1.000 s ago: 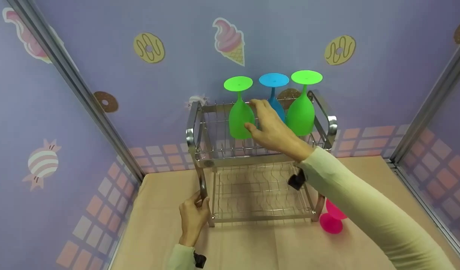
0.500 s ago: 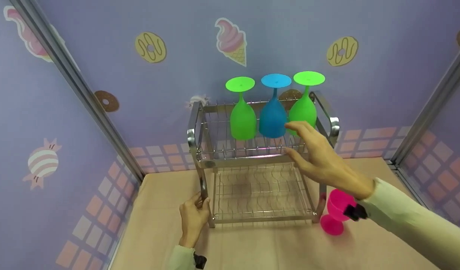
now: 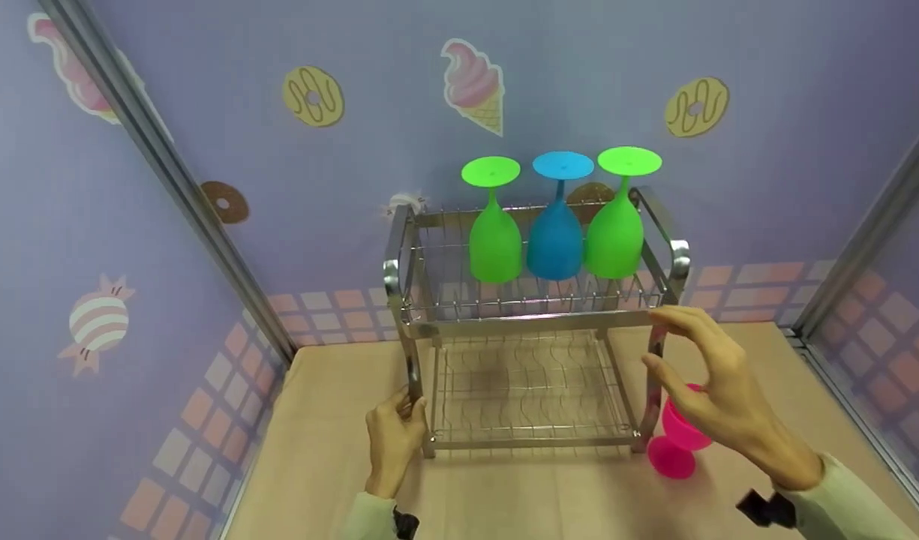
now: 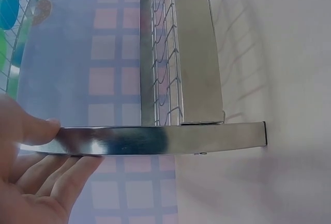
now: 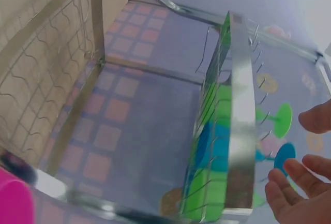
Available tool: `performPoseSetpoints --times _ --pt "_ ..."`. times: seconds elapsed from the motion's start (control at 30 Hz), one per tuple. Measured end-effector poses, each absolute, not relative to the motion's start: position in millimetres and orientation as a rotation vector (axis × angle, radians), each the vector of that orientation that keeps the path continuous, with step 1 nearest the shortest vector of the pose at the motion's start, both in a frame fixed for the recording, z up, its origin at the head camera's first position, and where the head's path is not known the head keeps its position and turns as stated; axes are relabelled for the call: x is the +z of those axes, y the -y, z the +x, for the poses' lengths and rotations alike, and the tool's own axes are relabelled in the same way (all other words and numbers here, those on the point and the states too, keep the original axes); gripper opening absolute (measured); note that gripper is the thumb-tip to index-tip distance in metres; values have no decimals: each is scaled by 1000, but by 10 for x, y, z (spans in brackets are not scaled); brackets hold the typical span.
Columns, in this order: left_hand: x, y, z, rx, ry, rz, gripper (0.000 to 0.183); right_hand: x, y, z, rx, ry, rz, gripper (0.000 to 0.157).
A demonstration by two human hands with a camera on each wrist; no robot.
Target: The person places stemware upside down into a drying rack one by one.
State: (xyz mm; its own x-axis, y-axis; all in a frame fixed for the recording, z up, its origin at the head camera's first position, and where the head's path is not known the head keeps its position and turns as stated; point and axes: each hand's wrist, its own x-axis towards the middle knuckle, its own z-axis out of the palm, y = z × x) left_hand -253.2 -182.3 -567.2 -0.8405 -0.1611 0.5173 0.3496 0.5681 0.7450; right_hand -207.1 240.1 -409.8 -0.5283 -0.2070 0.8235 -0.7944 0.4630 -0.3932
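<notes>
A two-tier metal dish rack (image 3: 534,325) stands in front of me. On its upper tier, a green goblet (image 3: 495,251), a blue goblet (image 3: 555,247) and a second green goblet (image 3: 614,244) stand upside down in a row, bases up. My left hand (image 3: 394,442) holds the rack's left front leg (image 4: 134,140), thumb on one side and fingers on the other in the left wrist view. My right hand (image 3: 725,386) is beside the rack's right leg, fingers spread from the thumb, nothing between them. It partly covers a pink goblet (image 3: 671,459) on the table in the head view.
The rack's lower tier (image 3: 534,390) is a wavy wire shelf. Behind rises a purple wall (image 3: 579,67) printed with sweets. Metal posts (image 3: 174,172) mark the corners, and side walls flank the cloth-covered table (image 3: 497,495).
My right hand has drawn away from the blue goblet on the upper tier, moving right and down toward the pink goblet. The left hand keeps its hold on the rack leg.
</notes>
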Motion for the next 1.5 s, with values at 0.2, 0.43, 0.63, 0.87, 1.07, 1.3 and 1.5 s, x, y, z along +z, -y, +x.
performPoseSetpoints --times 0.2,0.43,0.63,0.87,1.07,1.3,1.5 --pt "-5669 1806 -2536 -1232 2239 -136 17 -4425 -2653 -1998 1127 1955 737 61" --pt "-5669 1812 -2531 -1249 2233 -134 19 -4868 -2836 -1921 1138 1938 592 56" --pt "-5695 1797 -2518 -1238 2231 -145 14 -5198 -2881 -1764 1146 1939 476 52" --pt "-5694 1784 -2523 -1247 2245 -156 15 -5406 -2933 -1532 1217 1844 397 46" --pt "-5664 1786 -2525 -1255 2260 -142 24 -5621 -2976 -1505 1303 1811 334 48" --pt "-5684 1799 -2521 -1261 2264 -122 23 -5903 -2985 -1521 1360 1802 216 46" --pt "-5699 1801 -2518 -1253 2262 -118 22 -6223 -3036 -1597 1423 1851 -46 55"
